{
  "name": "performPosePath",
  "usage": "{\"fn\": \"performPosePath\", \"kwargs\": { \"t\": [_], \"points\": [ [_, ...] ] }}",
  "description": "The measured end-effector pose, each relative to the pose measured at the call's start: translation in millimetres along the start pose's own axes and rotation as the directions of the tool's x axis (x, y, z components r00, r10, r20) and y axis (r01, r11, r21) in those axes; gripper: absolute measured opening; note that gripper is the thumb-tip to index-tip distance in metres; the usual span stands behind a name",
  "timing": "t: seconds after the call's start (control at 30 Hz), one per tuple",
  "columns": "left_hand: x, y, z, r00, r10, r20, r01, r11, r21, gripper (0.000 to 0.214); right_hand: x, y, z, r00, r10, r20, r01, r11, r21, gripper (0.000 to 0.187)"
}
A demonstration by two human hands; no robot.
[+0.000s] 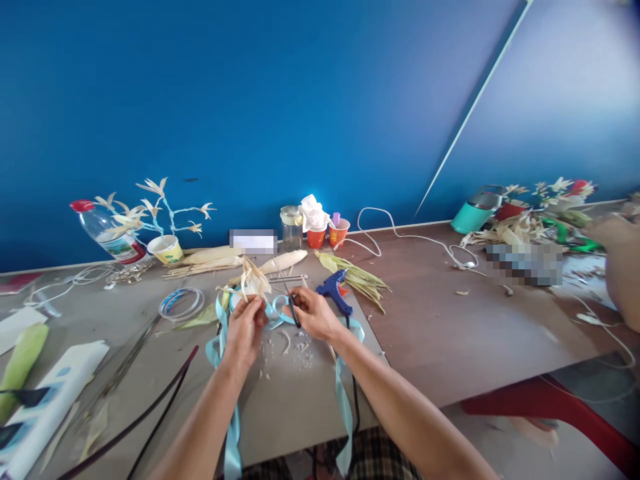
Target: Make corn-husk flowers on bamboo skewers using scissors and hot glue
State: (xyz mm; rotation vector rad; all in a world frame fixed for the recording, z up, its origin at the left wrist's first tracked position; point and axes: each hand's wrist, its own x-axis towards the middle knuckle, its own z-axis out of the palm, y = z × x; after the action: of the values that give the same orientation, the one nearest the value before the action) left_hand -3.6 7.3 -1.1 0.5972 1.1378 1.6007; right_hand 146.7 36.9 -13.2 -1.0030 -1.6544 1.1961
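My left hand [246, 327] is closed, its fingertips pinching a pale dried corn-husk flower [254, 277] by its lower end. My right hand [316, 313] is wrapped around a slim, pointed metal tool with a dark handle [294, 311], its tip angled up and left, close to the husk petals. Whether it is scissors or tweezers I cannot tell. Light blue ribbon [276, 308] loops between my hands, and its ends hang over the table's front edge. A blue glue gun [336, 292] lies just right of my right hand. Small scraps [303, 347] are scattered below my hands.
Corn husks [353, 273] lie behind the glue gun. A paper cup with husk flowers [166, 249], a bottle [107, 230], a glass jar [292, 227] and red cups [339, 233] stand along the wall. A power strip [53, 407] is front left. Another person's arm [623, 267] reaches in at right.
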Motion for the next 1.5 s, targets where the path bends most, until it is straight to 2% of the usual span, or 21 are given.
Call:
{"fn": "performPosePath", "kwargs": {
  "t": [0.13, 0.23, 0.33, 0.6, 0.73, 0.8, 0.93, 1.03, 1.13, 1.3, 1.37, 1.5],
  "points": [
    [-1, 0, 1.4, 0.999, -0.027, 0.04, 0.025, 0.998, 0.051, 0.026, 1, -3, 7, 0.999, 0.041, -0.008, -0.036, 0.933, 0.357, 0.045],
    [-1, -5, 1.2, 0.993, -0.063, 0.097, 0.044, 0.981, 0.187, 0.025, 4, -8, 4, 0.995, 0.072, -0.074, -0.027, 0.872, 0.488, 0.05],
    [0, -11, 0.2, 0.986, -0.082, 0.148, 0.042, 0.966, 0.256, 0.027, 6, -11, 1, 0.991, 0.078, -0.106, -0.016, 0.87, 0.493, 0.052],
    [-9, -8, 7.1, 0.954, -0.12, 0.275, 0.048, 0.966, 0.253, 0.031, 2, -13, 6, 0.991, 0.067, -0.119, -0.009, 0.901, 0.434, 0.048],
    [-10, -6, 7.6, 0.975, -0.043, 0.218, 0.009, 0.988, 0.151, 0.031, 1, -12, 4, 0.991, 0.085, -0.105, -0.038, 0.922, 0.386, 0.041],
    [-9, -7, 6.6, 0.983, -0.032, 0.181, 0.001, 0.986, 0.17, 0.032, 1, -8, 5, 0.993, 0.053, -0.102, -0.017, 0.946, 0.323, 0.037],
    [-6, -8, 5.0, 0.982, -0.053, 0.183, 0.009, 0.972, 0.236, 0.031, 1, 2, 7, 0.993, -0.03, -0.117, 0.05, 0.984, 0.171, 0.035],
    [-5, -10, 4.3, 0.98, -0.061, 0.187, 0.014, 0.97, 0.243, 0.03, 1, 4, 7, 0.994, -0.05, -0.101, 0.064, 0.988, 0.138, 0.034],
    [-5, -11, 3.3, 0.973, -0.076, 0.216, 0.02, 0.969, 0.248, 0.028, 1, 0, 7, 0.996, -0.027, -0.08, 0.04, 0.985, 0.17, 0.034],
    [-4, -12, 2.4, 0.966, -0.064, 0.25, 0.009, 0.976, 0.218, 0.026, 3, -7, 4, 0.995, 0.086, -0.055, -0.058, 0.916, 0.397, 0.039],
    [-5, -11, 2.9, 0.97, -0.053, 0.237, 0.008, 0.982, 0.187, 0.025, 7, -7, -1, 0.987, 0.128, -0.094, -0.072, 0.888, 0.454, 0.041],
    [-6, -6, 3.4, 0.974, -0.06, 0.217, 0.036, 0.993, 0.114, 0.025, 16, -2, -15, 0.961, 0.164, -0.221, -0.026, 0.855, 0.519, 0.042]
  ]
}}
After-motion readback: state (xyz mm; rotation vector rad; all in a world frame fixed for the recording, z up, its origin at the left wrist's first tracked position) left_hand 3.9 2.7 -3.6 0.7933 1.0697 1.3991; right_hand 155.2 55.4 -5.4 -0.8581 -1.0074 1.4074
